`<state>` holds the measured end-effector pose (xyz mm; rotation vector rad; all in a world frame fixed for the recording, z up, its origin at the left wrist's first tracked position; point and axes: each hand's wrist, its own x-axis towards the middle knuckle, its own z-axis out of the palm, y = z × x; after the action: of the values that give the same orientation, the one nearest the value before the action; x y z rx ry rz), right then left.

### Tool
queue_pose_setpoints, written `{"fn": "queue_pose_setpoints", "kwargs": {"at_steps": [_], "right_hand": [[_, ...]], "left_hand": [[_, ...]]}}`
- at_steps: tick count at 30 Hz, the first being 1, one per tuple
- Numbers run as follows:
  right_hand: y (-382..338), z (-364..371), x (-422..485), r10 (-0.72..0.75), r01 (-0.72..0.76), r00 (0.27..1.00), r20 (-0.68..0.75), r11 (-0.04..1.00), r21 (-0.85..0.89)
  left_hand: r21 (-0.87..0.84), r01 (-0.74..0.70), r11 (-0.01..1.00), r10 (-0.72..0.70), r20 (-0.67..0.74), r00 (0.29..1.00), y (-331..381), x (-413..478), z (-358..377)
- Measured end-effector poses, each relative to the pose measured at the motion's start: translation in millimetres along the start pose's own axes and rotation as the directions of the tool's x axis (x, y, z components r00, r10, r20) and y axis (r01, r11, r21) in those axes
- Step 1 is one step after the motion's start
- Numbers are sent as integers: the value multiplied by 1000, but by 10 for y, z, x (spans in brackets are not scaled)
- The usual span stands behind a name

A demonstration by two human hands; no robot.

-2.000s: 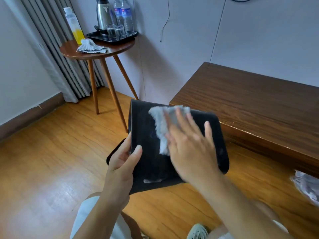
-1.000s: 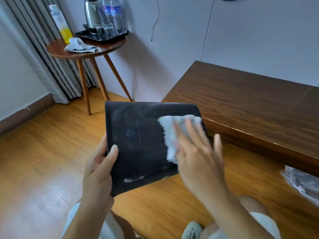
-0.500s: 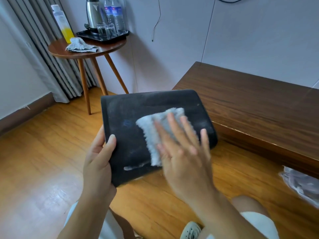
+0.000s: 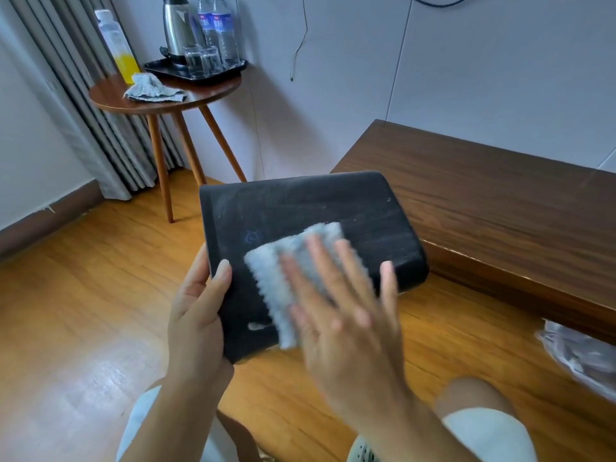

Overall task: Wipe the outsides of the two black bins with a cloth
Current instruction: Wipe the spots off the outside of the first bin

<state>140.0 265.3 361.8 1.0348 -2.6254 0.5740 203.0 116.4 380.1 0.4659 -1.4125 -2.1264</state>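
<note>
A black bin (image 4: 300, 208) lies on its side in the air above the floor, its flat dusty side facing up. My left hand (image 4: 196, 315) grips the bin's near left edge, thumb on top. My right hand (image 4: 343, 315) lies flat with fingers spread, pressing a pale grey cloth (image 4: 276, 278) onto the bin's side. The cloth sticks out to the left of and beyond my fingers. The right hand is blurred by motion. Only one black bin is in view.
A low wooden bench (image 4: 500, 195) stands to the right against the wall. A round side table (image 4: 160, 101) at back left holds a tray with a kettle, bottles, glasses and another rag (image 4: 150, 90). A crumpled plastic bag (image 4: 580, 355) lies at the right edge. Wooden floor (image 4: 83, 295) spreads left.
The bin has been turned so its long side faces me. My right hand has swept the cloth leftward and toward me across the bin's side. My left hand keeps its grip.
</note>
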Motion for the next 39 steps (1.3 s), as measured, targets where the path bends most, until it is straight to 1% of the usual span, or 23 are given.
{"fn": "queue_pose_setpoints", "kwargs": {"at_steps": [3,5,7,10,12,13,14,15,18,19,20,22,24,26,28,29,31,33,35,36,38,39], "right_hand": [[433,-32,113,222,-222,974,-43,975,-2],[469,-2,113,267,-266,962,-52,964,22],[225,48,65,210,-207,975,-73,978,39],[-225,103,-99,22,-19,997,-71,999,34],[-251,99,-146,-69,69,996,-56,998,3],[-178,89,-134,-84,84,996,-41,996,-15],[-70,74,-114,-71,70,997,-27,997,-25],[63,53,-78,-27,26,999,-21,999,-30],[466,9,51,191,-191,982,-7,980,-49],[517,8,68,227,-227,974,-11,973,-44],[497,23,71,229,-230,973,-18,973,-31],[249,70,32,162,-162,986,-36,987,0],[-115,123,-69,32,-31,998,-56,999,25],[-340,165,-162,-75,78,994,-73,996,37],[-307,191,-182,-135,136,987,-84,991,3],[-225,192,-174,-144,143,987,-78,990,-16],[9,158,-122,-91,89,993,-80,996,-25],[316,127,-51,55,-58,992,-113,998,-20],[579,87,10,204,-206,969,-142,979,1],[637,81,20,249,-249,956,-156,968,23],[530,94,21,278,-272,943,-182,961,54],[384,105,-3,252,-246,950,-186,968,59]], "left_hand": [[26,-30,999,32,-63,997,45,-4,-16],[30,-30,999,31,-50,998,39,-7,40],[29,-13,1000,14,-34,999,0,-5,124],[-38,38,999,-37,11,999,-53,3,192],[-78,62,995,-61,18,998,-62,7,173],[-80,67,995,-66,12,998,-54,5,154],[-70,63,996,-64,-9,998,-42,0,128],[-51,55,997,-57,-47,997,-30,-1,105],[-29,34,999,-38,-146,989,-12,3,63],[-35,30,999,-35,-150,988,-10,-2,73],[-34,34,999,-38,-146,989,-13,-6,93],[-31,57,998,-60,-121,991,-49,-2,143],[-58,83,995,-87,-70,994,-96,11,172],[-114,101,988,-106,-33,994,-124,28,159],[-164,120,979,-122,-3,993,-116,25,129],[-147,118,982,-118,8,993,-107,19,101],[-78,97,992,-98,-17,995,-66,14,50],[-38,91,995,-94,-62,994,-20,19,-1],[-22,87,996,-88,-85,992,19,12,-5],[-15,83,996,-84,-86,993,30,6,13],[4,82,997,-82,-91,992,27,-1,82],[16,83,996,-82,-92,992,13,-1,116]]}}
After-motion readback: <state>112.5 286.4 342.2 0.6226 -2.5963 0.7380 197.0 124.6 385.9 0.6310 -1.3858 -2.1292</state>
